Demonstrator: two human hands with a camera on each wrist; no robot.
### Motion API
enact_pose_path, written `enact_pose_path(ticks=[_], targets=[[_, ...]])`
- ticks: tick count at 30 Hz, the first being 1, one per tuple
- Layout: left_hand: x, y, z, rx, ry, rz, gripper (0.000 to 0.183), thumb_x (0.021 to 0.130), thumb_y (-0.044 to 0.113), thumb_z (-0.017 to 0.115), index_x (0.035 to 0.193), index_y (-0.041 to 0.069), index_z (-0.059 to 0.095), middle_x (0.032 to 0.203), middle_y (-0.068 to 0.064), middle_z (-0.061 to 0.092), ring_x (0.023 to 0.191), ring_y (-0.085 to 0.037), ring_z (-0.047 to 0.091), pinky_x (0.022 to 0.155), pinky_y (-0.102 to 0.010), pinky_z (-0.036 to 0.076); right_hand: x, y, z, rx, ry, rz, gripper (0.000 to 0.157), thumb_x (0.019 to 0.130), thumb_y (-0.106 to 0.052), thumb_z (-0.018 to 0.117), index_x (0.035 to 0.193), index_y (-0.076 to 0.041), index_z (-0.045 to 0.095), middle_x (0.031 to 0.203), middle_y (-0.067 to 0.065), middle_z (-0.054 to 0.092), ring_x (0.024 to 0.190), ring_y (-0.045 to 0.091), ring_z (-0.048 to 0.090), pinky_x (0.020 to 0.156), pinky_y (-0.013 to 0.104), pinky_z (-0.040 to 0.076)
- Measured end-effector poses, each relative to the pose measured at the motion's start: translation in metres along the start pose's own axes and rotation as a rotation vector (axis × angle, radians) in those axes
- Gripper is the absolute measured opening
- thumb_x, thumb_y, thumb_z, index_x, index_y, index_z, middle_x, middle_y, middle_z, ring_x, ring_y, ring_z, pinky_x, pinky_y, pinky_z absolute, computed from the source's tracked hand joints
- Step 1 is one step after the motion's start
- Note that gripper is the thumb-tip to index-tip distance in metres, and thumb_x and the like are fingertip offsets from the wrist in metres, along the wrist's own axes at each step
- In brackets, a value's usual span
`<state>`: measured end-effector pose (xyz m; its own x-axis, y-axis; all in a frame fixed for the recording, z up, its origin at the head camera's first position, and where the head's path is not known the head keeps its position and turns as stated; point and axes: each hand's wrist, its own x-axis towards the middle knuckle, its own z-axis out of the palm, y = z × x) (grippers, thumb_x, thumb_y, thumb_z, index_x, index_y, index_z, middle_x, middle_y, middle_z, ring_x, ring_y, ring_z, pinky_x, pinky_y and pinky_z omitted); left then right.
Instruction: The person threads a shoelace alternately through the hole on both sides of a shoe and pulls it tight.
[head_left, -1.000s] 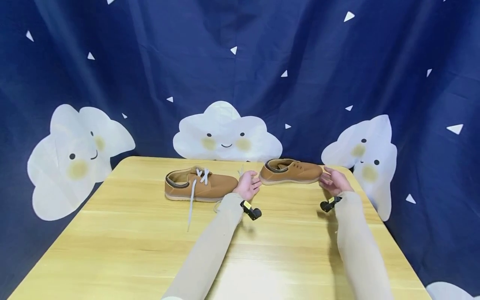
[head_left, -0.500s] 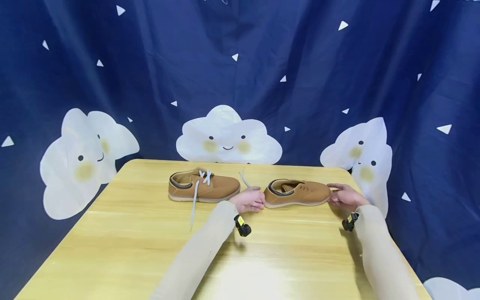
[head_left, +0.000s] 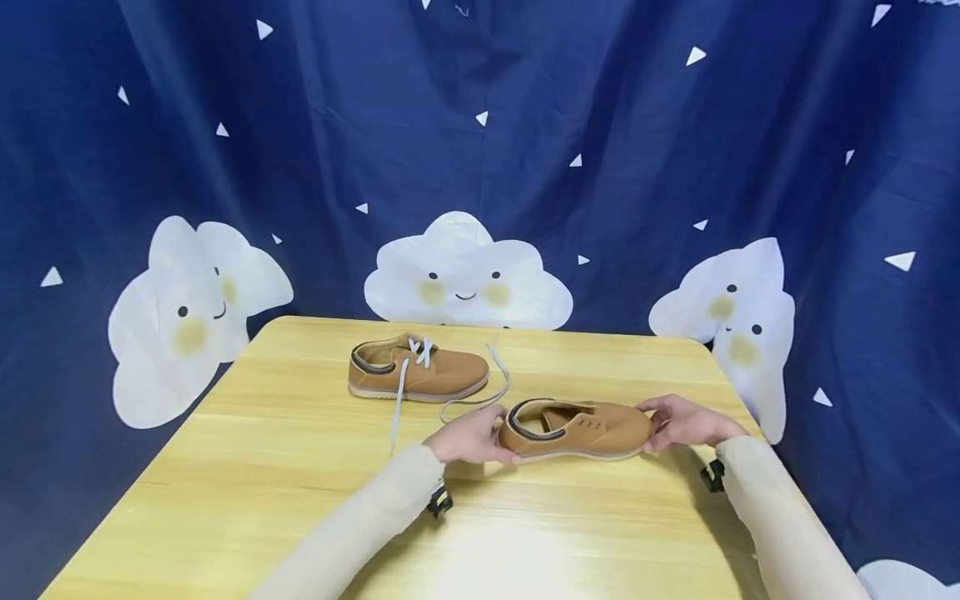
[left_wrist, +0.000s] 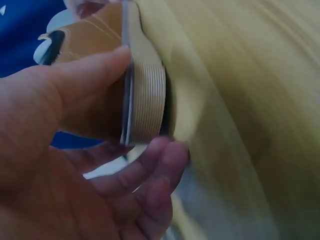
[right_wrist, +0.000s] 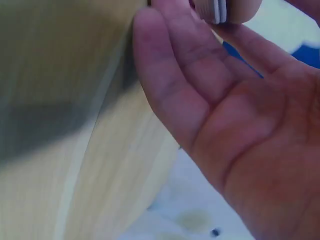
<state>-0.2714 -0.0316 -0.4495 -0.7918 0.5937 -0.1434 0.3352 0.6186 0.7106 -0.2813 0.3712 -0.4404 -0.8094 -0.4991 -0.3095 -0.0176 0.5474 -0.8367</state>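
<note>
A tan low shoe (head_left: 618, 429) with bare eyelets is held level between my two hands, toe to the right. My left hand (head_left: 468, 435) grips its heel end. In the left wrist view the thumb lies along the side of the heel (left_wrist: 146, 102), fingers on the other side, with the ridged sole edge showing. Around the toe end curl the fingers of my right hand (head_left: 684, 422). Only a corner of the toe (right_wrist: 242, 9) enters the right wrist view, at the top by the fingers.
Behind and to the left stands a matching shoe (head_left: 442, 375) with a white lace partly threaded. One lace end (head_left: 400, 404) hangs toward the front, and a long stretch of lace (head_left: 504, 379) curves past its toe. The wooden table (head_left: 225, 517) meets a blue curtain (head_left: 525, 167).
Both hands have brought the unlaced shoe from the table's back edge toward the front. My left hand has gone from palm-up beside the heel to gripping it. The laced shoe stays put.
</note>
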Motion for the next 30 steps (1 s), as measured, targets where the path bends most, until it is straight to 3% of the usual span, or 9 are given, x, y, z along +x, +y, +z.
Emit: enact_pose_path(ticks=[3,6,10,15,20,25,30], targets=[[-0.016,-0.01,-0.001,0.15,0.032,-0.007,0.083,0.08,0.044,0.088,0.143,0.004,0.052,0.096,-0.002,0.071,0.083,-0.016,0.067,0.074,-0.033,0.056,-0.002,-0.01,0.018,-0.052,-0.043,-0.057,0.067,0.082,0.001,0.082,0.136,0.02,0.047,0.095,0.023,0.076,0.08,0.016,0.072,0.069,0.026,0.058],[-0.032,-0.021,-0.008,0.202,0.026,-0.022,0.094,0.077,0.048,0.088,0.149,0.002,0.048,0.079,0.007,0.062,0.068,-0.008,0.056,0.061,-0.028,0.048,-0.002,-0.022,0.036,-0.113,-0.064,-0.095,0.06,0.082,-0.002,0.083,0.13,0.018,0.052,0.091,0.019,0.076,0.075,0.012,0.072,0.064,0.023,0.055],[-0.05,-0.033,-0.026,0.272,0.013,-0.036,0.099,0.074,0.052,0.089,0.15,0.003,0.049,0.077,0.01,0.06,0.069,-0.006,0.055,0.064,-0.029,0.049,0.008,-0.039,0.058,-0.229,-0.06,-0.124,0.058,0.082,-0.01,0.087,0.125,0.012,0.055,0.084,0.009,0.075,0.069,0.007,0.067,0.06,0.021,0.051],[-0.065,-0.05,-0.049,0.307,-0.008,-0.015,0.067,0.072,0.052,0.09,0.121,0.015,0.063,0.075,0.01,0.06,0.065,-0.007,0.054,0.061,-0.03,0.046,0.022,-0.057,0.078,-0.343,-0.044,-0.136,0.056,0.08,-0.016,0.089,0.121,0.007,0.058,0.075,0.003,0.072,0.061,0.003,0.06,0.055,0.02,0.047],[-0.072,-0.065,-0.064,0.249,-0.042,0.01,0.051,0.071,0.044,0.093,0.098,0.02,0.057,0.076,0.007,0.059,0.064,-0.008,0.053,0.059,-0.027,0.045,0.034,-0.069,0.09,-0.368,-0.034,-0.146,0.056,0.08,-0.017,0.09,0.12,0.006,0.059,0.073,0.001,0.07,0.06,0.004,0.058,0.055,0.021,0.047],[-0.077,-0.076,-0.07,0.189,-0.079,0.009,0.056,0.071,0.039,0.094,0.105,0.015,0.056,0.076,0.005,0.059,0.065,-0.008,0.054,0.061,-0.026,0.046,0.041,-0.073,0.097,-0.36,-0.033,-0.141,0.055,0.078,-0.017,0.091,0.118,0.005,0.06,0.071,0.001,0.069,0.06,0.005,0.058,0.055,0.021,0.047],[-0.082,-0.075,-0.076,0.159,-0.1,-0.039,0.062,0.071,0.037,0.094,0.113,0.012,0.055,0.079,0.003,0.06,0.068,-0.01,0.055,0.062,-0.026,0.046,0.043,-0.077,0.101,-0.367,-0.032,-0.126,0.056,0.078,-0.018,0.091,0.12,0.004,0.06,0.072,0.0,0.069,0.062,0.005,0.06,0.058,0.022,0.049]])
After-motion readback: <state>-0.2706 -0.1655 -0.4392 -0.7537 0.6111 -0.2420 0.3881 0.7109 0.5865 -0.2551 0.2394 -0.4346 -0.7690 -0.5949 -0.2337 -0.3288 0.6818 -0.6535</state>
